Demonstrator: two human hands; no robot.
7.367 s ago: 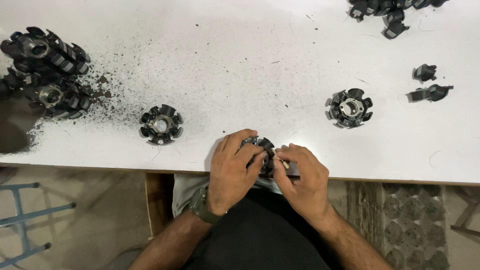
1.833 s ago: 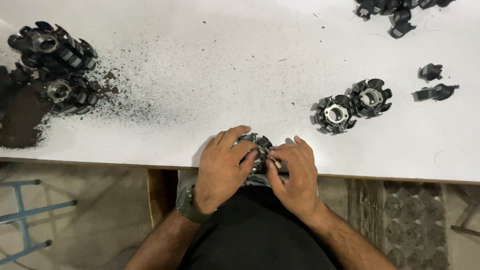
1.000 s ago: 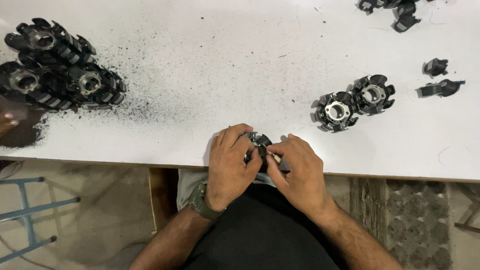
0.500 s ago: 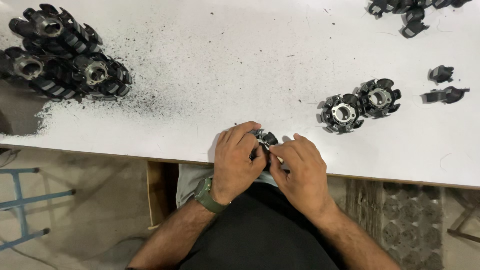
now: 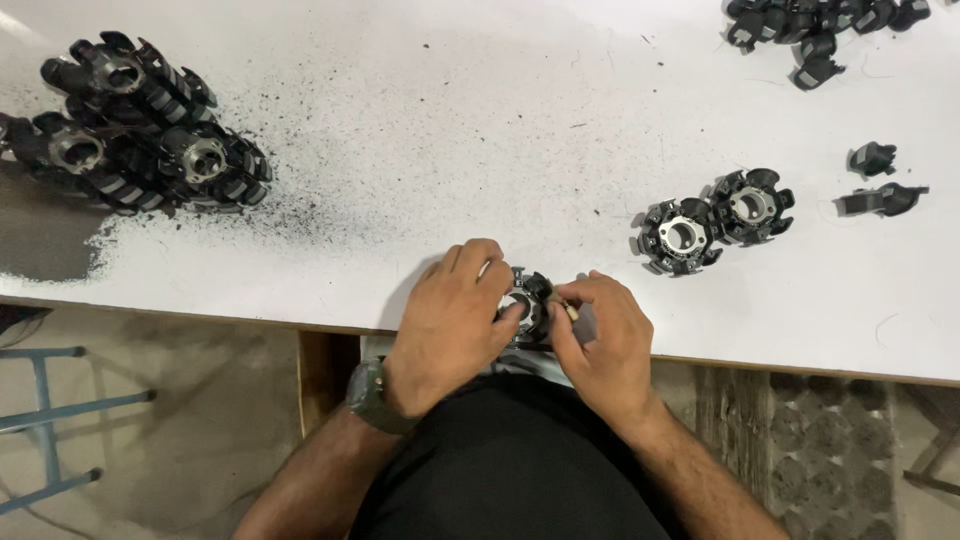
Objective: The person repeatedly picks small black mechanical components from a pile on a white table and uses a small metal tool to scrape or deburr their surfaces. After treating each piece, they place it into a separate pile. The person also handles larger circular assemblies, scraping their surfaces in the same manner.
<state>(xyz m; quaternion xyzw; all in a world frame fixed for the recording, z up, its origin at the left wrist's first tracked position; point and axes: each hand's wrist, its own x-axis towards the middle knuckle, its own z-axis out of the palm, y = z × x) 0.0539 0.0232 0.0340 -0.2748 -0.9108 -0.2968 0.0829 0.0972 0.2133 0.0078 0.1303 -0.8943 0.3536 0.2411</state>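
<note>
My left hand [image 5: 452, 318] and my right hand [image 5: 600, 335] both grip a black ring-shaped part with a metal centre [image 5: 527, 300] at the near edge of the white table [image 5: 480, 130]. My fingers cover most of the part. A thin pale stick shows between my right thumb and fingers [image 5: 571, 311]. A dark watch [image 5: 372, 397] sits on my left wrist.
Two like ring parts [image 5: 714, 220] lie side by side to the right. A pile of stacked ring parts [image 5: 140, 130] sits far left amid black dust. Small black clips [image 5: 880, 180] lie at the right, more [image 5: 820, 30] at the top right. A blue frame [image 5: 50, 420] stands below left.
Over the frames a loose ring part at left of centre vanished and a second one appeared in the pair at right. The left pile gained a part. My hands stayed at the table edge.
</note>
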